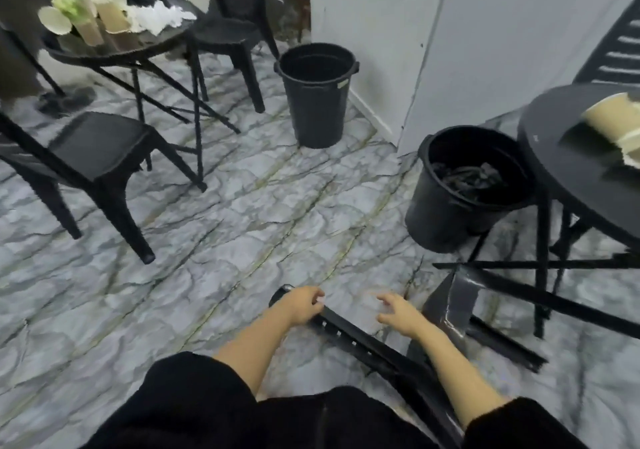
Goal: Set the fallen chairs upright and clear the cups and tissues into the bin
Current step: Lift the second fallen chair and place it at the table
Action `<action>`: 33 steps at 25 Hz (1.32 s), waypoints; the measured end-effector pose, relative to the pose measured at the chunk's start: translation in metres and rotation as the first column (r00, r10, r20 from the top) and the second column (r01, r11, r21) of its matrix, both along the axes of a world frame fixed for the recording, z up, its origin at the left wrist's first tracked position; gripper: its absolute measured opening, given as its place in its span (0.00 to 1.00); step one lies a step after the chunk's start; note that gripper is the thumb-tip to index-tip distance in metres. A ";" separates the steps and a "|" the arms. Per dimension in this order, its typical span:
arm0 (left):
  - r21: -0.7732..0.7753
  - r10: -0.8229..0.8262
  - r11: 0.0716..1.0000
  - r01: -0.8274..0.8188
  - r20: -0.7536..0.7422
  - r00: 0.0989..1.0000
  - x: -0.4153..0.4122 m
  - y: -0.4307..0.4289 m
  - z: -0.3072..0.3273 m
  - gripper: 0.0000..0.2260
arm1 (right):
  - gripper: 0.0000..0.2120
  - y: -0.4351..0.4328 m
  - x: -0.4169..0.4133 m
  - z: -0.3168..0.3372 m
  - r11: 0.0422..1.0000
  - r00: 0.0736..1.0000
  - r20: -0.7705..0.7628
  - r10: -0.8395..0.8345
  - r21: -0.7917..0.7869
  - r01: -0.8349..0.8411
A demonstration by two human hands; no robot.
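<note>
A black fallen chair (450,306) lies on its side on the marbled floor at the lower right. My left hand (302,305) is shut on the end of its long black frame bar (349,336). My right hand (398,313) hovers open just above the floor beside the chair's seat, fingers spread. Paper cups (86,19) and white tissues (157,17) lie on the round black table (117,55) at the upper left. Another paper cup (613,119) lies on the round table (561,171) at the right. Two black bins stand ahead: an empty one (317,102) by the wall corner and a nearer one (460,189) holding dark scraps.
Two upright black chairs (90,157) (232,33) stand around the left table. A white wall corner (398,50) juts out behind the bins. The right table's crossed legs (540,265) run close over the fallen chair. A dark slipper (65,100) lies at far left.
</note>
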State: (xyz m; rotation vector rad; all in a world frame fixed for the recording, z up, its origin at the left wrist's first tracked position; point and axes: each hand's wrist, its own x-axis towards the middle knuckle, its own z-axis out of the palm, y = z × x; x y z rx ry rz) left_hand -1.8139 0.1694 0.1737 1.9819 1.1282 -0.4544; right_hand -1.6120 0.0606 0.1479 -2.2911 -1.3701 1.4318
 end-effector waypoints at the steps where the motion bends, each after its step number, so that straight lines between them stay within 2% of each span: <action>1: -0.007 -0.059 0.998 0.059 -0.006 0.998 -0.008 0.020 -0.001 0.18 | 0.27 0.009 -0.011 -0.002 0.995 0.995 -0.006 -0.097 -0.015 0.097; 4: 0.013 -0.142 0.990 0.142 -0.006 0.990 -0.031 0.058 -0.004 0.17 | 0.27 0.022 -0.043 -0.011 0.974 0.977 0.005 -0.213 -0.078 0.212; 8: 0.030 -0.288 0.957 0.289 -0.049 0.956 -0.054 0.093 -0.020 0.16 | 0.26 0.030 -0.086 -0.021 0.953 0.963 0.038 -0.266 -0.142 0.269; 12: 0.117 -0.429 0.886 0.448 -0.153 0.890 -0.057 0.120 -0.049 0.17 | 0.29 0.041 -0.106 -0.045 0.956 0.974 0.132 -0.185 -0.205 0.209; 15: 0.155 -0.469 0.859 0.488 -0.147 0.871 -0.055 0.137 -0.094 0.18 | 0.33 0.059 -0.113 -0.082 0.974 0.980 0.163 -0.111 -0.179 0.140; 16: 0.149 -0.457 0.870 0.470 -0.113 0.882 -0.054 0.142 -0.114 0.18 | 0.35 0.067 -0.114 -0.097 0.983 0.979 0.184 -0.085 -0.146 0.112; 19: 0.126 -0.391 0.916 0.380 0.078 0.917 -0.055 0.158 -0.184 0.17 | 0.52 0.095 -0.121 -0.159 0.997 0.971 0.227 -0.080 0.037 0.074; 20: 0.111 -0.370 0.927 0.357 0.130 0.920 -0.058 0.162 -0.207 0.17 | 0.53 0.103 -0.125 -0.178 0.995 0.970 0.229 -0.078 0.079 0.061; 22: 0.073 -0.334 0.942 0.326 0.204 0.920 -0.068 0.163 -0.258 0.20 | 0.49 0.116 -0.134 -0.220 0.990 0.970 0.234 -0.065 0.136 0.033; 25: -0.104 -0.167 0.972 0.209 0.321 0.932 -0.083 0.160 -0.311 0.19 | 0.36 0.122 -0.146 -0.264 0.971 0.945 0.320 -0.067 0.240 -0.012; 27: -0.128 -0.066 0.984 0.128 0.404 0.912 -0.088 0.154 -0.323 0.20 | 0.29 0.121 -0.149 -0.274 0.973 0.950 0.289 -0.119 0.226 0.053; 31: -0.206 0.057 0.978 0.035 0.428 0.902 -0.084 0.138 -0.306 0.16 | 0.31 0.119 -0.153 -0.264 0.961 0.939 0.287 -0.188 0.252 0.115; 33: -0.213 0.053 0.976 0.037 0.402 0.914 -0.090 0.133 -0.293 0.20 | 0.32 0.116 -0.158 -0.254 0.960 0.933 0.306 -0.187 0.257 0.109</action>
